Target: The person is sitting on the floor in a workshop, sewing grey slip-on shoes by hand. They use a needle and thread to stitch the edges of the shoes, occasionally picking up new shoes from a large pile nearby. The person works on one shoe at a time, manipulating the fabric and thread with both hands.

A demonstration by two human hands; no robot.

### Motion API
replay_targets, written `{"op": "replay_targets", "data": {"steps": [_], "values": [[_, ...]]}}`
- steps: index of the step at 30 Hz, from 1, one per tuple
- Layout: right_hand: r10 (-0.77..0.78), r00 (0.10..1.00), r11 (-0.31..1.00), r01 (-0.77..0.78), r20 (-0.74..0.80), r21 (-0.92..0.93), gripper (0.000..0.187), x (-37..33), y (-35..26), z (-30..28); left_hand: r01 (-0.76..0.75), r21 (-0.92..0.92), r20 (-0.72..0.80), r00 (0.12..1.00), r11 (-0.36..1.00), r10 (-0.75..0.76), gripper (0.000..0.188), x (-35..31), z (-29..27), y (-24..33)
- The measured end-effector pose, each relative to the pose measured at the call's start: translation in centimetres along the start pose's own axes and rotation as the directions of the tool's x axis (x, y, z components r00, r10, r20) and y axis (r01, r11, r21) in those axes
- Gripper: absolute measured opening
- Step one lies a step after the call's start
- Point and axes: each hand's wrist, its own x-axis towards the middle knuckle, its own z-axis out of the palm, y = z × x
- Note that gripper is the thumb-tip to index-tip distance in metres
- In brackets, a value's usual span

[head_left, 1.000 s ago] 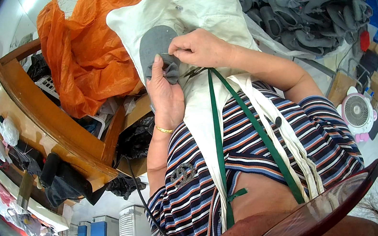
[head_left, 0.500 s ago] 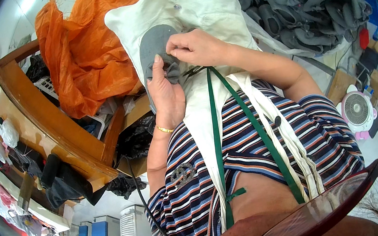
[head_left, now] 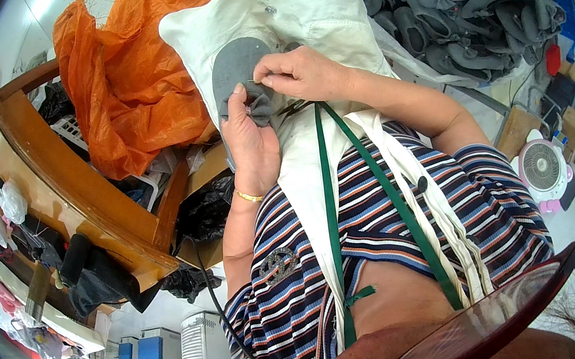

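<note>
A grey felt slipper (head_left: pixel 233 62) with a bow (head_left: pixel 260 104) on its upper rests on the white apron (head_left: pixel 322 9) over my lap. My left hand (head_left: pixel 253 144) is closed on its near part, thumb on top beside the bow. Just right of that thumb, my right hand (head_left: pixel 302 74) pinches a thin, needle-like piece (head_left: pixel 252 81) against the slipper's upper. Part of the slipper is hidden behind my fingers. Dark green straps (head_left: pixel 326 174) run from the apron up over my striped top.
Many grey slippers (head_left: pixel 454 2) are heaped at the far right. An orange plastic sheet (head_left: pixel 132 69) lies at the far left beside a curved wooden piece of furniture (head_left: pixel 77 201). A black bag (head_left: pixel 210 205) is near my left forearm; a small fan (head_left: pixel 541 166) stands at right.
My right fingers have shifted slightly, and the thin needle-like piece now shows between them and my left thumb. The slipper stays nearly in place.
</note>
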Motion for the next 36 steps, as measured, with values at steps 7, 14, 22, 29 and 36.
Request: {"op": "replay_targets", "data": {"steps": [7,14,22,29,36], "values": [[0.076,0.996,0.997,-0.077,-0.055,-0.022,0.015,0.4,-1.4,0.8,-0.063,0.029,0.031,0.998,0.998,0.062,0.027,0.3,-0.4,-0.6],[0.103,0.994,0.99,-0.099,0.029,-0.103,0.014,2.0,-1.6,0.4,-0.077,0.148,0.044,0.996,0.986,0.072,0.024,-0.9,0.6,-0.6],[-0.184,0.982,0.931,0.159,-0.048,-0.329,0.013,1.3,-0.8,-0.9,-0.219,0.429,0.145,0.974,0.876,0.173,0.017,-0.6,-0.3,-2.0],[0.203,0.978,0.518,-0.075,-0.037,0.852,0.026,0.8,-1.2,-2.8,-0.681,0.701,0.559,0.709,0.211,0.43,0.024,2.2,1.3,1.6],[0.26,0.965,0.582,-0.12,-0.044,0.804,0.023,-3.0,-0.1,-6.3,-0.849,0.385,0.871,0.464,-0.361,-0.162,0.015,3.3,6.7,6.9]]}}
